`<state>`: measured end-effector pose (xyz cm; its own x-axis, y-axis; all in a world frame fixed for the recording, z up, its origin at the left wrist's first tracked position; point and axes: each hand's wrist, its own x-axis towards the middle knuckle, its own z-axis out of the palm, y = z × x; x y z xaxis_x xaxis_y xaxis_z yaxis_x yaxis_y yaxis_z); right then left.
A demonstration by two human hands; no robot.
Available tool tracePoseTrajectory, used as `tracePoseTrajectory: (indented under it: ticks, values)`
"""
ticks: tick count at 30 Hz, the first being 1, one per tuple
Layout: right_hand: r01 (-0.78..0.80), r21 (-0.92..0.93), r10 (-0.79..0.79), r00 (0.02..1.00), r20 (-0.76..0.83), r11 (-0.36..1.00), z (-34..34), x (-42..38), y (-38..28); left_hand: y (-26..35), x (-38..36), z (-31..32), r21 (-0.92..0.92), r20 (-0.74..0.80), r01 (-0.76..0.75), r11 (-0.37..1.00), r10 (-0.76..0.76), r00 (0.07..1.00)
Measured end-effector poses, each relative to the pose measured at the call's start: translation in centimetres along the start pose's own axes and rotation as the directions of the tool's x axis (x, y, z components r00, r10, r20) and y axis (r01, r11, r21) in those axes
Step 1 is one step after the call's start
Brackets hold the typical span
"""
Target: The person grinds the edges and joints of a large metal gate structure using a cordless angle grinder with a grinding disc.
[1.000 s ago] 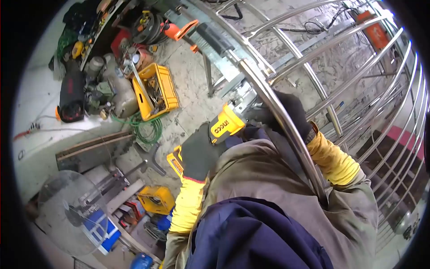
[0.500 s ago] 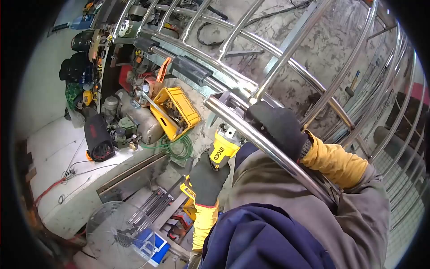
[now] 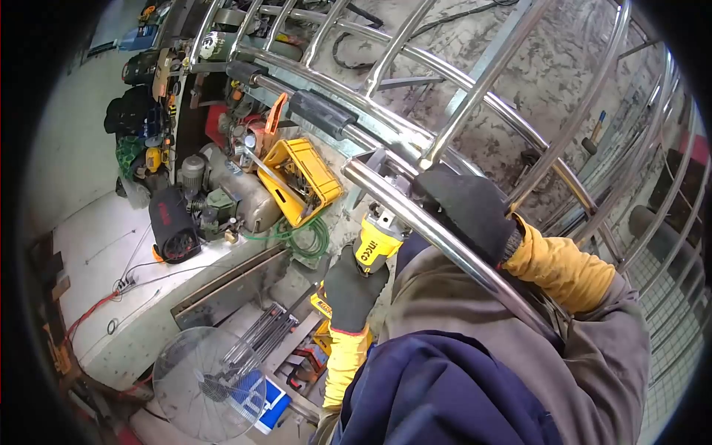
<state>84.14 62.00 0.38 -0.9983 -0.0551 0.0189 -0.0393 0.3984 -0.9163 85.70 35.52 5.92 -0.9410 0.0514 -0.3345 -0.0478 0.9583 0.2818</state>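
Observation:
My left hand [image 3: 356, 293], in a dark glove with a yellow cuff, is wrapped round a yellow angle grinder [image 3: 377, 245] marked "ingco". The grinder's head sits under a shiny steel tube [image 3: 445, 237] that slants down toward my body; its disc is hidden. Beyond that tube, my right hand [image 3: 467, 208], also dark-gloved, is closed beside the joint of the steel tube frame [image 3: 504, 119]. The tube and the glove hide what its fingers grip. A rod with a black sleeve [image 3: 319, 113] runs along the frame's near side.
To the left are a yellow crate [image 3: 319, 170] of parts, an air compressor [image 3: 252, 196], a coiled green hose [image 3: 308, 237] and a black bag [image 3: 174, 226] on a white ledge [image 3: 96, 274]. A fan [image 3: 208, 386] stands below, near steel rods and a blue box [image 3: 274, 404].
The view has shifted slightly, so the scene sits a little further right and lower at the left. Both hands keep their grip and place against the frame.

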Motion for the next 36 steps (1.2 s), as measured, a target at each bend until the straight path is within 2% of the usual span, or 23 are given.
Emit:
tracePoseTrajectory:
  ticks: [5,8,11,15,17,20,22,24,27,32,34,35,36]
  values:
    - [0.012,-0.099,-0.017,0.998,-0.054,0.995,0.9,0.1,0.0,0.1,-0.1,0.4,0.000,0.003,0.022,1.000,-0.022,1.000]
    - [0.058,-0.092,-0.067,0.994,-0.087,0.994,1.2,0.0,0.5,-0.6,0.1,0.8,-0.005,0.009,0.014,1.000,-0.014,1.000]
    - [-0.012,-0.078,0.009,0.999,-0.044,0.997,0.9,0.0,-0.1,-1.4,0.4,0.9,-0.034,0.007,-0.035,0.999,0.035,0.999]
    - [0.010,-0.052,-0.012,0.999,-0.038,0.999,1.1,-0.1,0.6,-2.2,1.0,1.2,0.035,0.020,-0.071,0.997,0.071,0.997]
    - [0.008,-0.136,-0.015,0.998,-0.054,0.991,1.2,0.0,0.3,-2.6,1.1,1.3,0.044,0.006,-0.109,0.993,0.109,0.994]
    - [0.022,-0.133,-0.033,0.996,-0.078,0.991,1.5,0.2,0.0,-2.8,1.3,1.4,-0.007,0.002,-0.143,0.990,0.143,0.990]
    - [0.017,-0.122,-0.027,0.996,-0.087,0.992,1.7,0.1,0.0,-3.1,1.3,1.7,-0.115,0.010,-0.144,0.983,0.146,0.989]
    - [-0.052,-0.149,0.033,0.992,-0.125,0.987,1.9,0.1,-0.4,-3.3,1.4,1.7,-0.084,0.010,-0.155,0.984,0.157,0.988]
    - [-0.029,-0.123,0.028,1.000,-0.011,0.992,0.4,0.4,-0.6,-3.2,1.6,1.6,-0.062,0.018,-0.152,0.986,0.154,0.988]
    - [-0.015,-0.135,0.009,0.999,-0.043,0.991,1.3,0.5,-0.5,-3.6,1.4,1.8,-0.067,0.012,-0.173,0.983,0.174,0.985]
    - [0.003,-0.134,-0.009,0.999,-0.046,0.991,1.4,0.9,-0.6,-4.3,0.9,2.1,0.018,0.005,-0.159,0.987,0.159,0.987]
    - [0.013,-0.166,-0.003,0.998,0.061,0.986,1.0,1.2,-0.9,-4.1,0.6,2.0,0.020,0.009,-0.165,0.986,0.165,0.986]
    - [0.025,-0.194,0.008,0.986,0.169,0.981,0.8,1.4,-0.9,-3.7,0.3,1.8,-0.058,0.026,-0.079,0.995,0.080,0.996]
